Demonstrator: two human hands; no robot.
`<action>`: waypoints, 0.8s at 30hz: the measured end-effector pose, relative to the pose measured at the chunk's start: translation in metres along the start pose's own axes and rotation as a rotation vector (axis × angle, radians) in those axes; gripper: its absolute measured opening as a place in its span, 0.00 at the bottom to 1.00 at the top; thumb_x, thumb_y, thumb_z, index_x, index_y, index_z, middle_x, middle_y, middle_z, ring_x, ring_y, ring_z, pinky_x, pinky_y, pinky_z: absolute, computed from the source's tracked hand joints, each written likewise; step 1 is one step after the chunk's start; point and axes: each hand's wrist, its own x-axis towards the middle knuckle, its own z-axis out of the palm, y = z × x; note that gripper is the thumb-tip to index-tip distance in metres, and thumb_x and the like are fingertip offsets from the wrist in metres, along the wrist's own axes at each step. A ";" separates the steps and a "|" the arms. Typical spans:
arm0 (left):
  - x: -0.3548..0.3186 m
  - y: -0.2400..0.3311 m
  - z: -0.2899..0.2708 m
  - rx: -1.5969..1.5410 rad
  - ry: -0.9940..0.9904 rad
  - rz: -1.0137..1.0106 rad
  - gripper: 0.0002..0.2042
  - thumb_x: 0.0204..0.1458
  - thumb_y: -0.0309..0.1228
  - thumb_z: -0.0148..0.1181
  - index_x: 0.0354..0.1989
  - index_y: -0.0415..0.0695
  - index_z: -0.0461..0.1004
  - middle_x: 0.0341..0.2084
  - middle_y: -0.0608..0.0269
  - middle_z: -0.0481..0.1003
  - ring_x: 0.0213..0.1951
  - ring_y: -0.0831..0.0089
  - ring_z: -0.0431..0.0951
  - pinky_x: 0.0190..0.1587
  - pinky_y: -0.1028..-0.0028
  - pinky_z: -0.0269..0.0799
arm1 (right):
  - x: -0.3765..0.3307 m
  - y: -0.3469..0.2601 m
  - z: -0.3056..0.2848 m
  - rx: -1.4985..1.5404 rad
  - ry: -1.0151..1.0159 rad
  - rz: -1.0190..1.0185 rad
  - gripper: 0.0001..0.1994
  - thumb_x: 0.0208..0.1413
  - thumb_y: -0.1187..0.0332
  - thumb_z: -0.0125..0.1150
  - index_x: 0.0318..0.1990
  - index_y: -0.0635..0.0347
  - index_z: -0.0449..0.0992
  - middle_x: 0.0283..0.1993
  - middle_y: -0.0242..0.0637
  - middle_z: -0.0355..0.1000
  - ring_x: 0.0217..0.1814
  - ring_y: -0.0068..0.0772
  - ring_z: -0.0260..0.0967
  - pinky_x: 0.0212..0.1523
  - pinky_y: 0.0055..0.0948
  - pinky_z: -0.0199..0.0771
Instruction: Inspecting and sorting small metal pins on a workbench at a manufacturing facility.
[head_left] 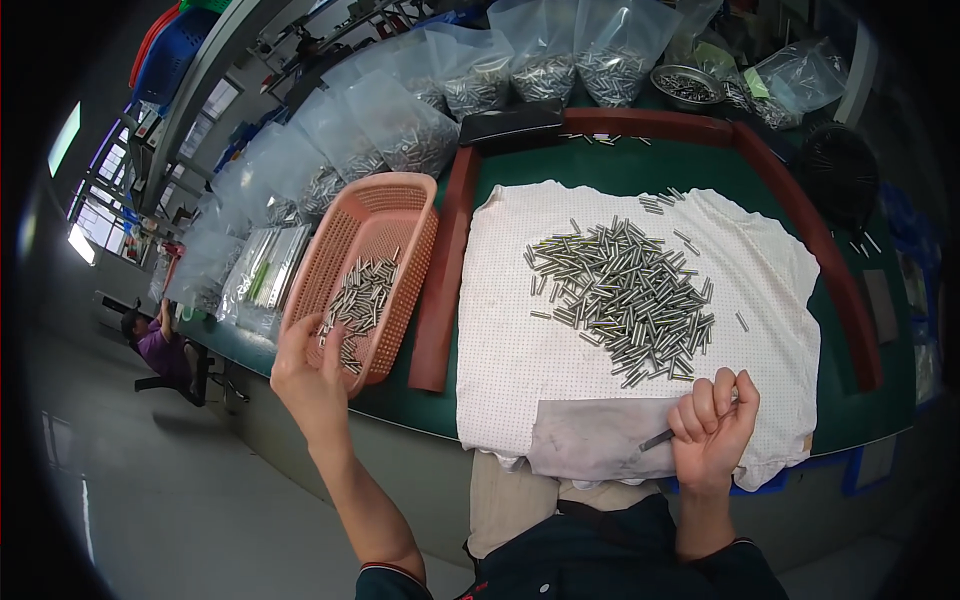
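Note:
My left hand [308, 378] is over the near end of a pink plastic basket [420, 290], fingers and thumb apart; no held thing shows between them. Short metal pins [365, 295] lie loose in that basket, close to the fingertips. My right hand [714, 425] is closed around a slim dark bar-like tool [656, 440], whose flat end sticks out to the left; its exact kind is unclear. Beneath that hand lies a grey cloth [590, 435]. A large heap of metal pins [635, 300] is spread on a white dotted cloth [510, 340] just beyond it.
Dark red rails [440, 300] frame the green tabletop [500, 172]. Clear bags full of pins [410, 140] stand along the back and left. A metal bowl [688, 88] holds more pins at the back right. Far left, a person in purple [165, 350] sits.

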 end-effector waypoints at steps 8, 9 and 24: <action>-0.027 0.073 0.054 -0.341 -0.363 0.400 0.08 0.35 0.19 0.59 0.27 0.37 0.72 0.26 0.59 0.70 0.31 0.63 0.70 0.35 0.70 0.65 | 0.001 -0.001 -0.001 -0.030 0.010 0.000 0.19 0.59 0.58 0.30 0.16 0.52 0.53 0.09 0.25 0.44 0.09 0.17 0.35 0.11 0.20 0.40; -0.029 0.077 0.065 -0.360 -0.410 0.445 0.07 0.36 0.20 0.59 0.26 0.37 0.72 0.26 0.59 0.70 0.31 0.63 0.69 0.34 0.69 0.65 | 0.000 -0.001 0.000 -0.020 0.003 0.004 0.19 0.59 0.58 0.29 0.16 0.52 0.53 0.09 0.25 0.44 0.09 0.17 0.35 0.11 0.20 0.40; -0.036 0.084 0.104 -0.287 -0.653 0.629 0.04 0.42 0.22 0.55 0.27 0.39 0.67 0.25 0.59 0.66 0.31 0.63 0.66 0.37 0.69 0.61 | 0.000 -0.002 -0.001 0.002 -0.003 0.042 0.19 0.59 0.58 0.28 0.16 0.53 0.53 0.10 0.26 0.45 0.09 0.18 0.35 0.13 0.21 0.41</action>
